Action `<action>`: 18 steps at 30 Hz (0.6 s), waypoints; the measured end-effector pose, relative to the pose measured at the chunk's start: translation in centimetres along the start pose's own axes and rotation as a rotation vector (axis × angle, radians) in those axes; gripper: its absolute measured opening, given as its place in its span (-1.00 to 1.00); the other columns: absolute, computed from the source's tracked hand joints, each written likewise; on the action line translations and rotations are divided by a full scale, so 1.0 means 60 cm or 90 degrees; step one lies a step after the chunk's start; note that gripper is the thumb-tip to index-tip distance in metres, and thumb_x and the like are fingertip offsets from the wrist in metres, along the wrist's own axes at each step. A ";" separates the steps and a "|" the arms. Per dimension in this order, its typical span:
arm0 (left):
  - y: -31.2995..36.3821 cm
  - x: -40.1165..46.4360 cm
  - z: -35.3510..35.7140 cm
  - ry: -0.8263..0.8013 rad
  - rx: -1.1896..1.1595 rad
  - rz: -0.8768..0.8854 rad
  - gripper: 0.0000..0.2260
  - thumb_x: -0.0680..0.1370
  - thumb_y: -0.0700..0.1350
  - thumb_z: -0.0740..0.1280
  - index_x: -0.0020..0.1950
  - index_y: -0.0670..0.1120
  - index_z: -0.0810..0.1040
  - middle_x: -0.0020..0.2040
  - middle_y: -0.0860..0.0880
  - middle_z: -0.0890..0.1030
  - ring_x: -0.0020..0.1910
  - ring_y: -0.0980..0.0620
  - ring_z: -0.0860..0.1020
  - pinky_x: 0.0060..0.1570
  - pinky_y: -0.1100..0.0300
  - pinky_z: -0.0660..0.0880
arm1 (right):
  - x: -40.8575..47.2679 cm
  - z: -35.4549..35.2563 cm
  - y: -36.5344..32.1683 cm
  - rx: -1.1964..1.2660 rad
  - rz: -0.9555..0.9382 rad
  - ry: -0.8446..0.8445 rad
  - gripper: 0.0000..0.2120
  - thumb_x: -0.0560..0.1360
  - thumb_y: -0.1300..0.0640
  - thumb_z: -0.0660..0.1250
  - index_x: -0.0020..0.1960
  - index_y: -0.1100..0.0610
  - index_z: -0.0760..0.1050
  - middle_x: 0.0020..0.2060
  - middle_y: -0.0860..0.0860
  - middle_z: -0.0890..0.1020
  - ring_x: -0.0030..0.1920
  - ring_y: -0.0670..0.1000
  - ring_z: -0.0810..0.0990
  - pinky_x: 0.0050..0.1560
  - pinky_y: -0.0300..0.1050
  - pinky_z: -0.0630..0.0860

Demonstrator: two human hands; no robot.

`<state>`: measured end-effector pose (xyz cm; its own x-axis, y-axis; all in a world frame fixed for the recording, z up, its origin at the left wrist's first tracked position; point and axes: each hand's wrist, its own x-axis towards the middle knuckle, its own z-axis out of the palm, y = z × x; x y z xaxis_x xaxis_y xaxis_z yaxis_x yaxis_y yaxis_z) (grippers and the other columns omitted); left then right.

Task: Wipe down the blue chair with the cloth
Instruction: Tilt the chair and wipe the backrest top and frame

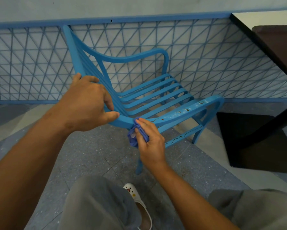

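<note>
The blue chair [152,97] stands on the speckled floor [98,155], close against a blue wire-mesh fence [31,63] that runs behind it. The left hand [88,103] grips the chair where the near armrest meets the slatted back, fingers [108,101] curled over the rail and thumb along its edge. The right hand [150,140] holds a bunched blue cloth [134,136], its fingers wrapped round it, pressing the cloth against the near armrest just beside the left thumb. Further along that armrest are brown streaks [182,111] and pale smears, with more brown marks on the rail below. A dark surface [272,52] juts in at the right, its black base [249,138] near the chair's front leg. Grey trousers [96,205] and a white clog [132,193] fill the bottom.
</note>
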<state>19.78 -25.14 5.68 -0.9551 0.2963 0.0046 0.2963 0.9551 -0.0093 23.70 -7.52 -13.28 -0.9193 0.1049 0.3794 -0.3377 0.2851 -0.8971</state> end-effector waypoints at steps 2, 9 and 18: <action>0.001 0.000 0.000 -0.007 0.002 -0.002 -0.66 0.34 0.40 0.27 -0.13 0.23 0.67 0.11 0.21 0.66 0.49 -0.03 0.30 0.51 -0.21 0.10 | 0.007 -0.022 0.021 -0.033 0.019 0.001 -0.70 0.60 0.27 0.36 0.32 0.14 0.60 0.29 -0.04 0.60 0.32 -0.16 0.53 0.39 -0.15 0.46; 0.005 0.000 -0.002 0.001 0.005 -0.019 -0.76 0.36 0.36 0.36 -0.18 0.25 0.65 0.09 0.20 0.68 0.48 -0.05 0.33 0.50 -0.23 0.12 | -0.001 0.020 -0.028 0.006 0.008 0.004 -0.70 0.61 0.19 0.36 0.34 0.13 0.58 0.29 -0.03 0.61 0.32 -0.20 0.53 0.34 -0.30 0.45; 0.059 -0.017 0.009 0.018 0.213 -0.064 -0.63 0.48 0.34 0.27 0.00 0.11 0.68 0.02 0.07 0.66 0.26 -0.06 0.50 0.53 -0.28 -0.04 | 0.012 -0.045 0.046 -0.075 0.014 -0.038 -0.65 0.59 0.23 0.39 0.37 0.09 0.58 0.36 -0.06 0.57 0.38 -0.18 0.49 0.43 -0.11 0.43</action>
<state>21.82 -22.08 5.08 -0.9773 0.2059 0.0504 0.1778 0.9256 -0.3341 22.66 -4.11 -14.86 -0.9376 0.0563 0.3433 -0.2952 0.3932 -0.8708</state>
